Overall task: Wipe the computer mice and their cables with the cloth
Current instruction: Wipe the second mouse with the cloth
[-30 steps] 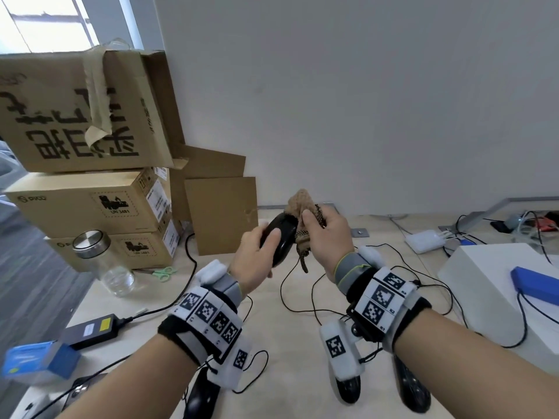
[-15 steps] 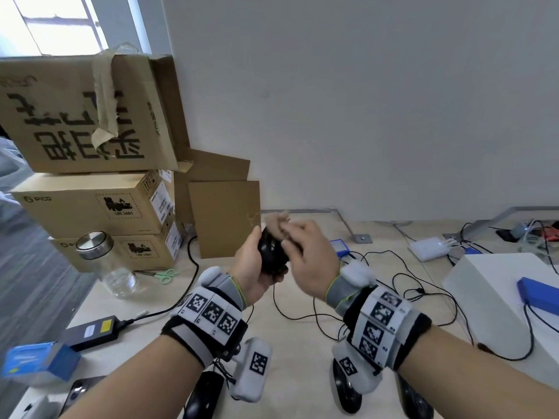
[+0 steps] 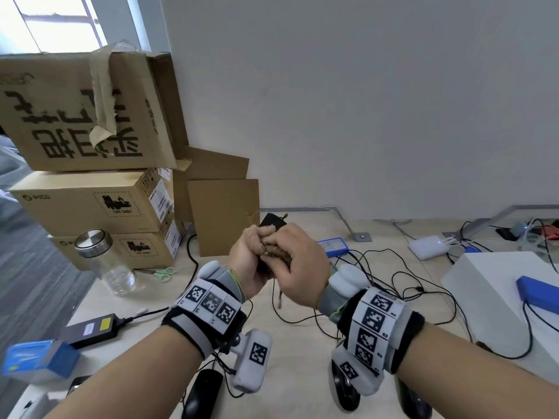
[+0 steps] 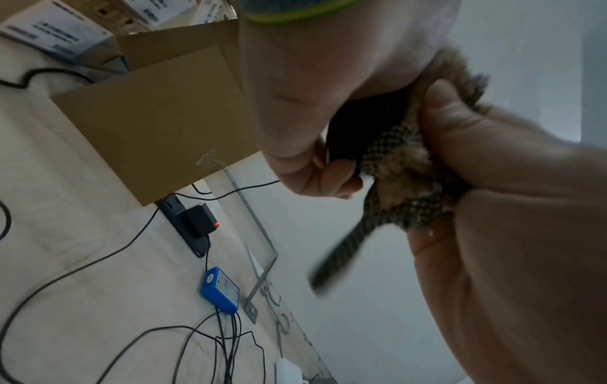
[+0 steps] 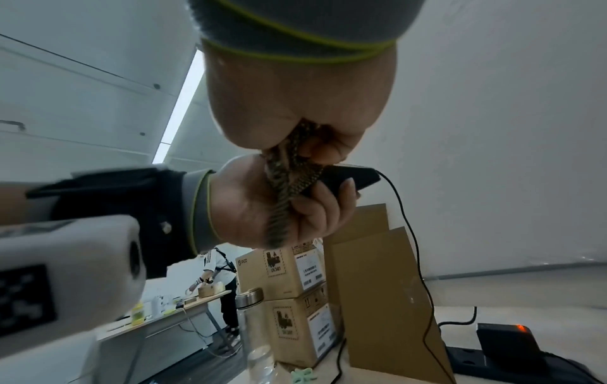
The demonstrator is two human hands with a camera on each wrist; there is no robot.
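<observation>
My left hand (image 3: pixel 246 261) grips a black wired mouse (image 5: pixel 348 176) above the table; the head view hides most of it. My right hand (image 3: pixel 302 267) bunches the tan and checked cloth (image 4: pixel 400 166) and presses it onto the mouse (image 4: pixel 361 122). A strip of cloth (image 5: pixel 279 213) hangs down between both hands. The mouse cable (image 5: pixel 407 220) drops from its front end toward the table. Three more black mice lie at the near edge: one on the left (image 3: pixel 202 394) and two on the right (image 3: pixel 344 391) (image 3: pixel 414 400).
Stacked cardboard boxes (image 3: pixel 90 192) stand at the back left, with a glass jar (image 3: pixel 106 261) and green scissors (image 3: pixel 163 273) in front. A black adapter (image 3: pixel 90 328), a blue device (image 3: pixel 332 246), tangled cables (image 3: pixel 393 282) and a white box (image 3: pixel 499 297) lie around.
My right hand has brought the cloth from the mouse's right side over its top, so the mouse is now mostly covered. Both hands have closed together.
</observation>
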